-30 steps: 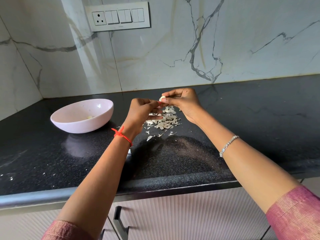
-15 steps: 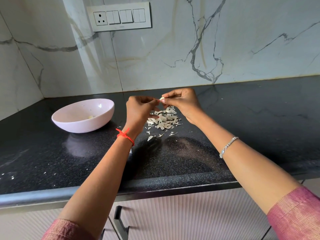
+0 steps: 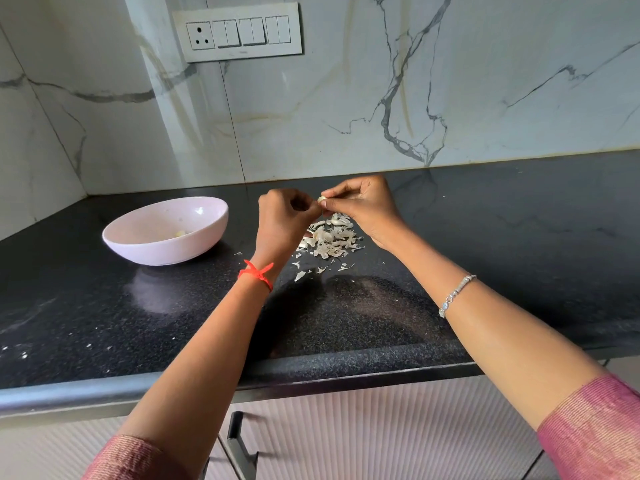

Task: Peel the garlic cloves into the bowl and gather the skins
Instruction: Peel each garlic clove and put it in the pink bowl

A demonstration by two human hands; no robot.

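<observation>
My right hand (image 3: 363,206) pinches a small pale garlic clove (image 3: 321,199) between thumb and fingertips, held above the counter. My left hand (image 3: 285,220), fingers curled, meets it and pinches at the clove's left side. Directly below both hands lies a loose pile of papery garlic skins (image 3: 330,242) on the black counter, with a few stray flakes (image 3: 304,273) nearer to me. A pale pink bowl (image 3: 138,244) stands to the left of the hands; a bit of peeled garlic (image 3: 180,233) lies inside it.
The black speckled countertop (image 3: 485,254) runs from the marble wall to a rounded front edge (image 3: 346,370). A switch panel (image 3: 239,32) is on the wall behind. A cabinet with a dark handle (image 3: 239,441) is below the counter.
Both hands stay at the same spot over the skins. The left hand's fingers have shifted slightly against the clove; the bowl and pile have not moved.
</observation>
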